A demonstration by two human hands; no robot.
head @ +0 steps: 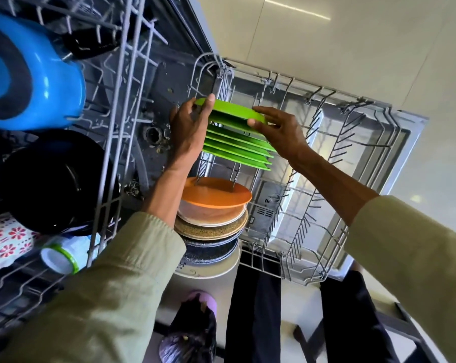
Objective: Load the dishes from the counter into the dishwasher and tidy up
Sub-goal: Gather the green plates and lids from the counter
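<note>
While both hands steady the topmost green plate [232, 111] by its rim, it sits over the row of green plates [237, 148] already slotted upright in the lower rack [323, 184]. The left hand [188, 124] curls round the rim's near-left edge, fingers over the top; the right hand [279, 127] pinches the opposite edge. It looks like thin, stiff plastic: light, slick if wet, unlikely to chip. Opposed rim holds suit it best. Just below the grip stand an orange plate [216, 196] and stacked bowls.
</note>
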